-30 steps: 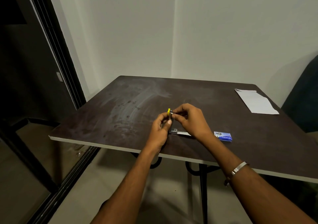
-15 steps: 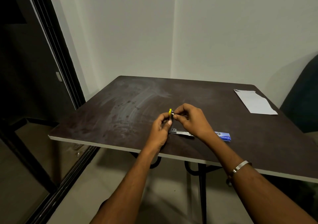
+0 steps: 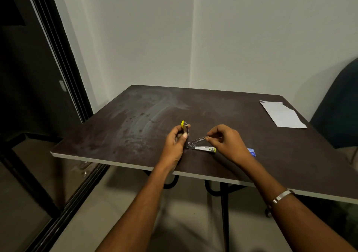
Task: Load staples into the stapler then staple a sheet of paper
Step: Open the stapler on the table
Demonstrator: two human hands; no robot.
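The stapler (image 3: 190,142) is seen at centre frame, near the front edge of the table (image 3: 120,135), opened out into a V. Its yellow-tipped top arm is stood upright and gripped by the left hand (image 3: 175,145), fingers curled round it w/ thumb pressed on the side — prob. so the lid is kept out of the way. The base w/ its pale label is left flat on the tabletop. A thin metal part slanting up from the hinge is pinched at its free end by the right hand (image 3: 225,141), fingertips closed on it; likely the staple channel or pusher, held up for loading — which of these cannot be told. A blue staple box (image 3: 251,152) lies just behind the right wrist, within easy reach. The sheet of paper (image 3: 281,114) is parked at the frame's right, well apart — not needed yet.
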